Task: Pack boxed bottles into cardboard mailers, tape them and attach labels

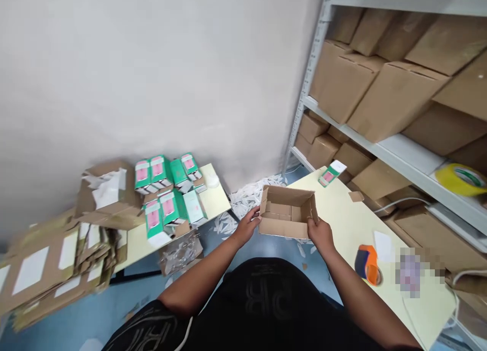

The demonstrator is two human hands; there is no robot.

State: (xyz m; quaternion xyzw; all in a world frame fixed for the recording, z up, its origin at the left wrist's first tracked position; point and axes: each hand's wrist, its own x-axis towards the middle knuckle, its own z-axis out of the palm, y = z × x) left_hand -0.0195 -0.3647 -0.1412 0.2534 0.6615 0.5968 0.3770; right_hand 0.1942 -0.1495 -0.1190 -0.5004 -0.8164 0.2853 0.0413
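Box (286,215) — opening upward, long axis sideways

Free air between held carton (283,228) and wall (182,72); green boxes (167,204) obstruct left; shelving (375,146) bounds right

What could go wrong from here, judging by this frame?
The open brown cardboard box appears held over the blue floor, gripped near its ends by the left hand and right hand; if either slipped, it might drop.

White paper scraps litter the floor ahead, so a foot might slip there.

The small green, white and pink carton sits near the edge of the pale yellow right-hand table and could be knocked off.
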